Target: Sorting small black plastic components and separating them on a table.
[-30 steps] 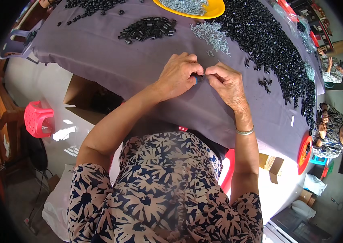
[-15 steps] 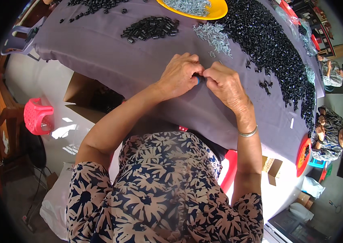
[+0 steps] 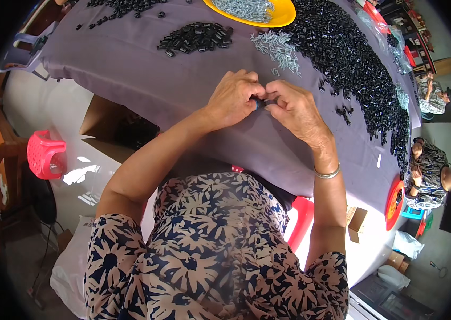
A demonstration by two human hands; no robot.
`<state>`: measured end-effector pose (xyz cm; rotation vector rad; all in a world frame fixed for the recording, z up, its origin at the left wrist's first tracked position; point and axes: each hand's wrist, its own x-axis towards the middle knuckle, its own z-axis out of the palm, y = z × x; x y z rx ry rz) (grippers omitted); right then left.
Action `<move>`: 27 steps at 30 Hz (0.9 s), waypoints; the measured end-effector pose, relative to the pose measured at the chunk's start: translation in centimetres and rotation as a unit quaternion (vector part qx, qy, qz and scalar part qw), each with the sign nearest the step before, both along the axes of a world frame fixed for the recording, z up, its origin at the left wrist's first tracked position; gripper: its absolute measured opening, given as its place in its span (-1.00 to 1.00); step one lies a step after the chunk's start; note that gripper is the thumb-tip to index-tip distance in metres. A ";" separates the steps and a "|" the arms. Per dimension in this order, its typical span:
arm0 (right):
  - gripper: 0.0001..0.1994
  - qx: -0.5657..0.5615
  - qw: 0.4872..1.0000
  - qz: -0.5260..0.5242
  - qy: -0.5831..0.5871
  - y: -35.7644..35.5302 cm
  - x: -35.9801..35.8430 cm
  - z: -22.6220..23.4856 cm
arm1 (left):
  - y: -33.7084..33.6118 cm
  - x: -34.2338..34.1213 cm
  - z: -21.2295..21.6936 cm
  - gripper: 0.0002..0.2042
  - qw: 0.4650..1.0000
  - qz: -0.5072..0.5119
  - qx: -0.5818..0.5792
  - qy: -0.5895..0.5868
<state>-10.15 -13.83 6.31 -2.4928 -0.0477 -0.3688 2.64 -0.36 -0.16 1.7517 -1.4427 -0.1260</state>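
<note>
1. Little has moved since the earlier frame in our one head view: both hands remain together at the middle of the frame, over the purple cloth [image 3: 145, 80], and only the fingertips have shifted slightly.
2. Our left hand [image 3: 233, 98] is curled nearly shut, its fingertips pinching a small dark part [image 3: 260, 103] with a glimpse of blue on it.
3. Our right hand [image 3: 294, 109] is likewise closed down, thumb and forefinger meeting the same part from the other side; what exactly the fingers do to it is hidden.
4. Above the hands lie a small heap of grey metal pins [image 3: 278, 48], a big heap of black pieces [image 3: 353, 58] at upper right, a smaller black pile [image 3: 196, 38] and a yellow tray [image 3: 284, 16] at the top.
5. We judge the part could slip from so tight a pinch and drop off the near edge of the cloth, since the hands work close to it.
</note>
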 end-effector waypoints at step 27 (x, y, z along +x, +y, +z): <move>-0.89 0.105 0.982 -0.120 -0.105 0.4 -1.3 -3.5 | -0.2 0.2 0.0 -0.81 1.000 -0.013 -0.007 -0.012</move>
